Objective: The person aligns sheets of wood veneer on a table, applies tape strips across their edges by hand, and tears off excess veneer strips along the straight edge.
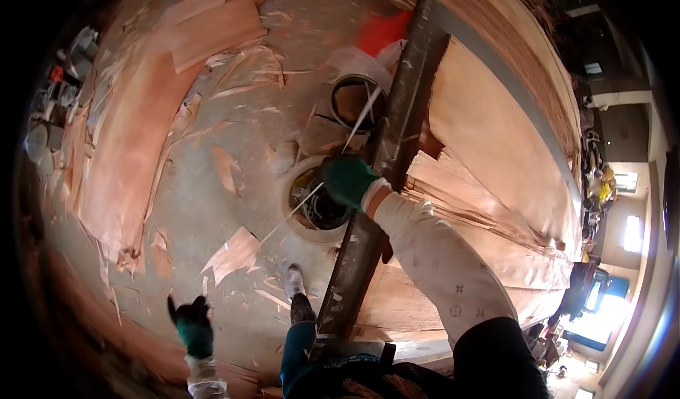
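Above the lower bucket (319, 235), right hand (350, 181) in a green glove, fingers closed round a thin pale strip (304, 201). Strip runs out both sides of the fist: one end up over the upper bucket (334, 106), other slanting down toward a torn sheet piece (235, 252) on the floor. Left hand (193, 328), dark-and-green glove, fingers spread, nothing in it, hanging well apart at lower left. Just right of the right hand: dark beam (353, 257), set diagonally. Past it, large stack of thin wood sheets (499, 137), edges ragged. Red item (384, 33) beyond the upper bucket, near the beam. Far left: more loose sheets (134, 158) on the floor (202, 222), scraps scattered between.
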Tool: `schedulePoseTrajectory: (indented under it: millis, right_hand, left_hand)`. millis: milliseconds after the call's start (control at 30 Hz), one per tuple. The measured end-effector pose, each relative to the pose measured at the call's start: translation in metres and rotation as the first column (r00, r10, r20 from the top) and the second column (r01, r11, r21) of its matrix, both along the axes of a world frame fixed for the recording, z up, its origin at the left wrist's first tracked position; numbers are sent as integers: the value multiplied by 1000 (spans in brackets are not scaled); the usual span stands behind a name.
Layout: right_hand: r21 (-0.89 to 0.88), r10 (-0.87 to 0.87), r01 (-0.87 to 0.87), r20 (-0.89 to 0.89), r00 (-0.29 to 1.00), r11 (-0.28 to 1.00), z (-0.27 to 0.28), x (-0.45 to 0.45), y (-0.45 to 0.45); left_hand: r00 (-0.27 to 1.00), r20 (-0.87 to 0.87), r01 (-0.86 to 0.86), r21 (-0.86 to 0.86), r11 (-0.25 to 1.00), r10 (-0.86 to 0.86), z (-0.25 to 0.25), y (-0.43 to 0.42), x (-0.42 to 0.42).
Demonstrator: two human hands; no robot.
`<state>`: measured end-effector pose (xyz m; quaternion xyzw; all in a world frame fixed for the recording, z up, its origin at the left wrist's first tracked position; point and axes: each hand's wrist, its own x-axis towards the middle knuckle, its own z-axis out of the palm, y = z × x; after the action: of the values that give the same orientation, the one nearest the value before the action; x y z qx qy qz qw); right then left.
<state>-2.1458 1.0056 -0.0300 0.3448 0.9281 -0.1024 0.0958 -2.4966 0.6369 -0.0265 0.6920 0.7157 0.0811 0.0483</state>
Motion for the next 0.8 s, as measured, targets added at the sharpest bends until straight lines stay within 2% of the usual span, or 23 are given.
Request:
schedulePoseTrajectory:
  millis: [67,100,133,200,233,333,367,400,433,467,500,533,567,600,633,667,700,733,767,800]
  right_hand:
    - [17,-7,8,-68,998,1000,-2,11,8]
    - [24,-14,16,-103,995,1000,0,13,10]
    - [29,-8,10,-56,998,1000,1,12,9]
    - [29,-1,0,36,999,1000,13,3,-2]
    - [55,-30,27,62,998,998,24,-3,-10]
    - [77,-190,191,-24,982,979,13,-7,-25]
    - [12,-221,220,63,973,975,22,-15,-32]
    - [-27,-146,149,99,984,988,19,-18,-42]
    - [-68,-67,77,133,989,995,14,-19,-54]
    - [-111,15,4,164,986,994,10,-21,-66]
    - [-124,88,-75,101,991,989,10,-25,-80]
    - [-132,158,-152,37,987,980,10,-29,-96]
    - [-135,224,-225,-26,974,965,12,-32,-106]
    - [-134,216,-230,-110,970,964,15,-34,-110]
    - [-130,204,-231,-192,960,964,19,-36,-111]
    - [-125,190,-229,-269,944,965,21,-34,-112]
    - [18,189,-194,-326,926,981,19,-27,-113]
    - [19,142,-143,-335,932,989,22,-21,-108]
    - [23,94,-92,-345,934,996,30,-13,-99]
    - [25,45,-39,-356,934,999,37,-5,-89]
  left_hand:
    - [977,-145,-180,-176,968,155,-25,-97,-56]
    - [926,-195,-373,-354,858,323,-32,-146,-83]
    - [844,-274,-534,-505,677,461,-33,-177,-97]
    - [766,-601,-642,-709,291,229,-2,-187,-92]
    - [804,-593,-588,-803,-100,30,9,-174,-98]
    - [750,-616,-649,-755,93,241,-13,-150,-121]
    - [728,-611,-673,-723,153,312,-26,-140,-129]
    - [722,-561,-686,-658,312,405,-21,-108,-127]
    - [768,-400,-638,-551,538,500,-9,-60,-107]
    - [850,-129,-516,-397,759,510,6,-7,-79]
    - [910,171,-339,-215,916,378,28,48,-42]
    - [895,404,-179,-67,982,191,48,99,-5]
    - [829,559,-48,28,998,24,58,136,27]
    - [736,673,50,64,997,-80,47,163,54]
    - [634,770,95,22,995,-78,-9,172,63]
    - [568,821,254,-119,960,-48,-6,191,87]
    - [291,952,411,-214,886,94,-22,200,103]
    - [294,952,536,-93,839,-82,-21,214,117]
    - [198,957,574,-290,766,214,-12,228,124]
    - [117,859,629,-452,632,498,-2,240,127]
